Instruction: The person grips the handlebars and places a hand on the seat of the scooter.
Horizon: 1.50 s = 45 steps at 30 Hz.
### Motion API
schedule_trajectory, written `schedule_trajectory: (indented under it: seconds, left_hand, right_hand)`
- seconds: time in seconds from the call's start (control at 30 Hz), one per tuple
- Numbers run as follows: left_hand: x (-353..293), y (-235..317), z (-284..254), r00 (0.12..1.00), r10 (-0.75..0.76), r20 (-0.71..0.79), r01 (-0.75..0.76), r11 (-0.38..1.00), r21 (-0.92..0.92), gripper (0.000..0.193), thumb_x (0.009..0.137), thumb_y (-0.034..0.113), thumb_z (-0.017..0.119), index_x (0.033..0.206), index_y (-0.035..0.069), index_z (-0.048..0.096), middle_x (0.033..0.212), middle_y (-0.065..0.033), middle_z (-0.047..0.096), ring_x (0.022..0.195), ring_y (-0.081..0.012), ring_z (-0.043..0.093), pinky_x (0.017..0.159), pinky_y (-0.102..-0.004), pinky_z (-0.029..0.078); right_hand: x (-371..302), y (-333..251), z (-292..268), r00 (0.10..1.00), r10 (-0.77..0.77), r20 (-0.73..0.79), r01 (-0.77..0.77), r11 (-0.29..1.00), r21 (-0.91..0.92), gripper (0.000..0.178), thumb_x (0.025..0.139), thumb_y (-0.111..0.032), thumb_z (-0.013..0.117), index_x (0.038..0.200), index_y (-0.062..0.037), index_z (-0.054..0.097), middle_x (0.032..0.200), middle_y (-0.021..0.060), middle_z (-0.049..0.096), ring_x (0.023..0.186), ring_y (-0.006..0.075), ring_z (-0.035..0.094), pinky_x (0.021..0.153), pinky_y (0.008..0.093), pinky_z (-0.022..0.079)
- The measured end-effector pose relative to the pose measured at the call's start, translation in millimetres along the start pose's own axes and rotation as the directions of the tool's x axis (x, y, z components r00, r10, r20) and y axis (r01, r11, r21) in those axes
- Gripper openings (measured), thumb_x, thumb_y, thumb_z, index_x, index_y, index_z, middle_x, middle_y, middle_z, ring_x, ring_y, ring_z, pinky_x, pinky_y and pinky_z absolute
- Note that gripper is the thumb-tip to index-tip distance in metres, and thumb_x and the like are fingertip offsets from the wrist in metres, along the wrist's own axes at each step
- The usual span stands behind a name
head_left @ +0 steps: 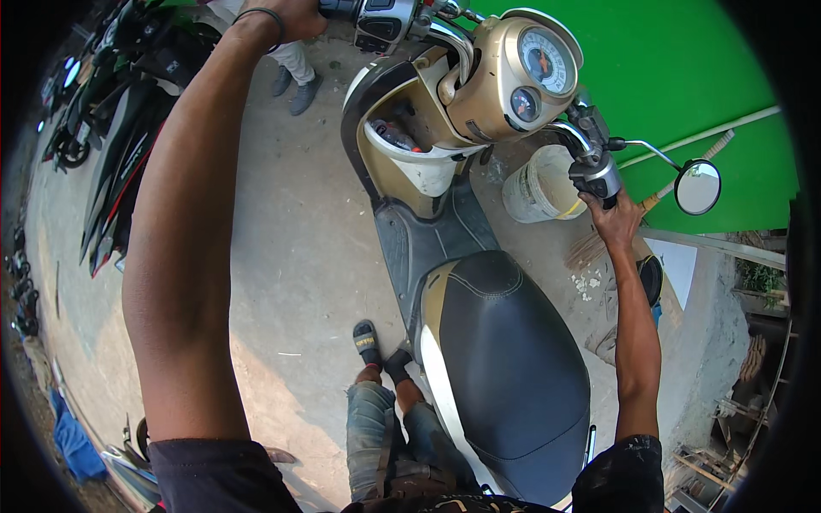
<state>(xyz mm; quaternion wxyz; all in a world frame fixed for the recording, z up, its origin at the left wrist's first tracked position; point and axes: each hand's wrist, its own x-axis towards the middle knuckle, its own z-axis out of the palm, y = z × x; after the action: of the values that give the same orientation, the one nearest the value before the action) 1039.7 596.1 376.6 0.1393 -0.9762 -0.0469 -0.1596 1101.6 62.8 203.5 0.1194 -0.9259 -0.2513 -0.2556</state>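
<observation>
A gold and white scooter stands before me, its black seat [513,368] close to my legs and its handlebar at the top. My left hand [295,19] is closed on the left handlebar grip [339,8], and the upper frame edge cuts off part of its fingers. On the other side, my right hand [617,222] wraps round the right grip beside the switch housing [597,177]. Between the two grips sits the gold headlight housing [479,81] with a round speedometer [546,61]. A clear bottle [393,134] with a red cap lies in the front pocket.
Right of the scooter are a white bucket [540,184], a broom [590,248] and a green wall [693,68]. A round mirror [698,186] juts out there. Parked motorcycles [128,154] line the left, and another person's legs [295,68] stand ahead.
</observation>
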Motion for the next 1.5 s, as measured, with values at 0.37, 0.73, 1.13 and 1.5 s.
schedule_trajectory:
  seconds: [0.37,0.73,1.13,1.5]
  left_hand:
    - [-3.0,-0.9,-1.2,1.000,-0.017,0.008,0.017,0.999,-0.029,0.023,0.057,0.016,0.064,0.078,0.008,0.069,0.072,-0.0153,0.066,0.077,-0.0337,0.065,0.070,-0.0437,0.049]
    - [0.4,-9.8,4.2,0.997,0.067,0.043,-0.064,0.996,-0.065,0.056,0.058,0.019,0.064,0.113,0.010,0.067,0.104,-0.0177,0.068,0.097,-0.0323,0.065,0.080,-0.0422,0.049]
    - [11.3,14.0,-20.5,0.971,-0.030,0.237,0.023,0.999,0.031,0.061,0.062,0.022,0.063,0.123,0.021,0.065,0.111,-0.0098,0.068,0.103,-0.0269,0.064,0.085,-0.0416,0.048]
    - [8.9,3.3,6.7,1.000,0.016,0.017,-0.016,1.000,0.021,0.054,0.066,0.034,0.067,0.120,0.029,0.065,0.108,-0.0071,0.069,0.102,-0.0242,0.065,0.086,-0.0380,0.053]
  right_hand:
    - [-0.1,-2.8,4.5,0.991,-0.083,-0.104,0.080,0.996,-0.031,0.080,0.066,-0.062,0.078,0.102,0.0081,0.064,0.057,0.0084,0.060,0.052,0.0251,0.064,0.053,0.0356,0.050]
    - [14.4,18.9,6.5,0.983,-0.059,0.173,-0.003,0.941,0.340,0.104,0.053,-0.055,0.086,0.131,0.0018,0.046,0.083,0.0164,0.068,0.073,0.0351,0.068,0.068,0.0415,0.053]
    - [32.4,24.8,-15.0,0.702,0.096,0.705,-0.575,0.661,0.482,0.076,0.056,-0.021,0.078,0.122,0.0011,0.048,0.068,0.0051,0.056,0.048,0.0130,0.053,0.043,0.0271,0.046]
    - [24.1,26.6,-7.5,0.798,0.109,0.592,-0.439,0.779,0.448,0.063,0.055,-0.022,0.079,0.110,0.0011,0.058,0.081,0.0091,0.062,0.063,0.0195,0.058,0.061,0.0338,0.049]
